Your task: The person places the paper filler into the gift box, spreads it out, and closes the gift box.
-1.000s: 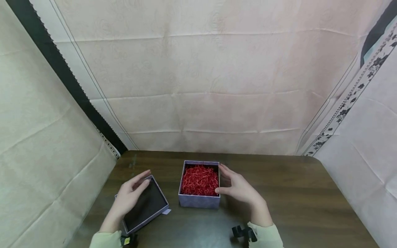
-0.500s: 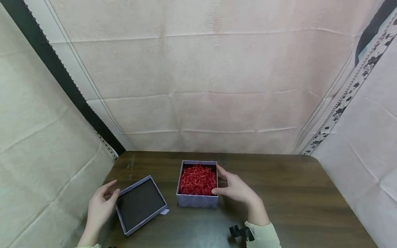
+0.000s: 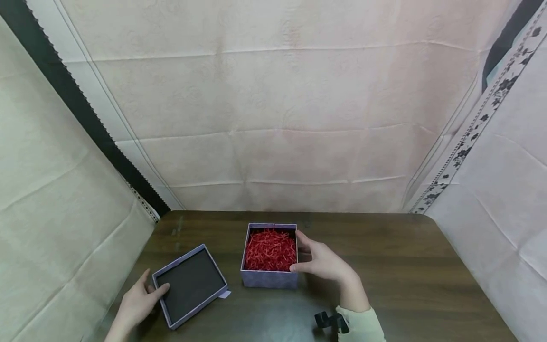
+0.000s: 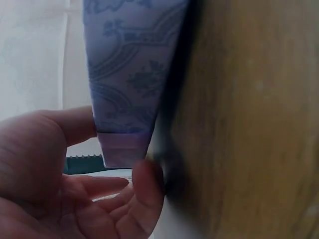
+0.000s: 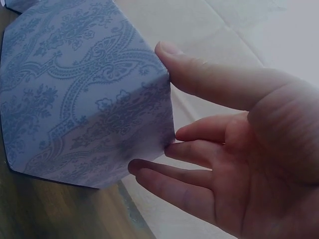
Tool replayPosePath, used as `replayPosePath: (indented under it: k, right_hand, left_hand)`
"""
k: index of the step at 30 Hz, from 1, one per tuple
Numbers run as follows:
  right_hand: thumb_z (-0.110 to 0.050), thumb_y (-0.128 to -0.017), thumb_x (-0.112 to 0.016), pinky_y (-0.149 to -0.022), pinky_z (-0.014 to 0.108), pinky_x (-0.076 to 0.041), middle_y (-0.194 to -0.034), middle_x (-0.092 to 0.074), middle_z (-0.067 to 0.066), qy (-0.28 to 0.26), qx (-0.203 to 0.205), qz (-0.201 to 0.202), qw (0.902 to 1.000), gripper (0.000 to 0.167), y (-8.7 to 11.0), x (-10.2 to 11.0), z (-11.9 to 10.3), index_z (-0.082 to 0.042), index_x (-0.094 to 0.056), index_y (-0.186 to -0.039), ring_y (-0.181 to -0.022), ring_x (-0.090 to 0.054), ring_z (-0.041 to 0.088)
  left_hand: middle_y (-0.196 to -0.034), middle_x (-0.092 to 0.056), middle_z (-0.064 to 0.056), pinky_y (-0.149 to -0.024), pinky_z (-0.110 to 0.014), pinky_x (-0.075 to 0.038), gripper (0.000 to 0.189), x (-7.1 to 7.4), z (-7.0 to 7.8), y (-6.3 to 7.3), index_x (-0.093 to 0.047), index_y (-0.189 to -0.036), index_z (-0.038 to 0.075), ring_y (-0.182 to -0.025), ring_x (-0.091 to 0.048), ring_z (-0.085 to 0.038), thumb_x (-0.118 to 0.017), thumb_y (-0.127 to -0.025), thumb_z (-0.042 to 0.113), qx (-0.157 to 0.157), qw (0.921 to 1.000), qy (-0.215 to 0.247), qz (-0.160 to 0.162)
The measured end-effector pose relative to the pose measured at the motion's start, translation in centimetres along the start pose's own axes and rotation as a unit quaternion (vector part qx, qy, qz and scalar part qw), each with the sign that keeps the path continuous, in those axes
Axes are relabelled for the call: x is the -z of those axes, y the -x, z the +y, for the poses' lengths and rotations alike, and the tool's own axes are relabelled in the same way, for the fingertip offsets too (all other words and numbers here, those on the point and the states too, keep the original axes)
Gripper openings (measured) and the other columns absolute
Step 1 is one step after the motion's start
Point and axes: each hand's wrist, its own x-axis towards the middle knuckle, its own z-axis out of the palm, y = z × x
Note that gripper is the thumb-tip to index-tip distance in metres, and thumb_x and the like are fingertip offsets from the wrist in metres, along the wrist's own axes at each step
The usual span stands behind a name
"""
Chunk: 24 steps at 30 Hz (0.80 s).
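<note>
Chg: ~1s ago L hand reached across the shallow lavender patterned card lid w/ black lining; now it's at the lid's L edge, pinching it, thumb over rim. Lid sits inside-up on the dark wood table, L of the lavender patterned card box full of red shredded filler. R hand unchgd: spread wide, fingers touching box's R wall. Imo lid's now under control, box steadied. Can't see: L fingertips under lid, pinch force, anything beneath filler. L sleeve cut off.
</note>
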Motion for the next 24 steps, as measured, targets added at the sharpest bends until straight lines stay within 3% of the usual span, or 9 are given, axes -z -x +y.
replayPosePath:
  k: [3, 10, 18, 24]
  right_hand:
    - [-0.031, -0.091, -0.089, -0.107, 0.053, -0.053, -0.169, -0.036, 0.021, -0.002, 0.001, 0.001, 1.0000, 0.106, -0.1, -0.1, 0.0, 0.000, -0.025, -0.169, -0.140, -0.056, 0.040]
    - [-0.030, -0.091, -0.089, -0.106, 0.054, -0.054, -0.168, -0.038, 0.022, -0.006, -0.004, 0.004, 1.0000, 0.106, 0.0, -0.1, 0.0, 0.000, -0.025, -0.169, -0.140, -0.056, 0.040]
    - [-0.030, -0.091, -0.089, -0.106, 0.055, -0.053, -0.169, -0.036, 0.020, -0.001, -0.004, 0.005, 1.0000, 0.104, -0.1, -0.2, 0.0, 0.000, -0.027, -0.168, -0.138, -0.058, 0.040]
    - [-0.029, -0.090, -0.089, -0.107, 0.057, -0.051, -0.168, -0.036, 0.023, -0.003, 0.001, 0.002, 1.0000, 0.104, -0.2, -0.1, 0.1, 0.002, -0.027, -0.168, -0.138, -0.058, 0.042]
  left_hand:
    - [-0.086, -0.056, -0.006, -0.061, -0.036, -0.060, 0.105, -0.3, 0.4, 0.4, -0.003, -0.163, -0.016, -0.064, -0.067, -0.021, -0.070, -0.104, 0.039, 0.013, 0.9987, 0.046, -0.015]
    - [-0.096, -0.063, -0.012, -0.069, -0.036, -0.064, 0.093, -0.6, 1.1, 0.8, -0.004, -0.165, -0.014, -0.079, -0.072, -0.022, -0.067, -0.104, 0.016, 0.020, 0.9891, 0.142, -0.034]
    - [-0.109, -0.067, -0.018, -0.071, -0.038, -0.065, 0.080, -0.6, 0.9, 0.6, -0.019, -0.163, -0.015, -0.084, -0.074, -0.024, -0.065, -0.102, 0.008, 0.014, 0.9855, 0.167, -0.023]
    - [-0.130, -0.059, -0.034, -0.073, -0.036, -0.065, 0.078, 0.1, 1.1, 0.7, -0.019, -0.163, -0.015, -0.085, -0.075, -0.023, -0.062, -0.103, 0.009, 0.004, 0.9847, 0.173, -0.018]
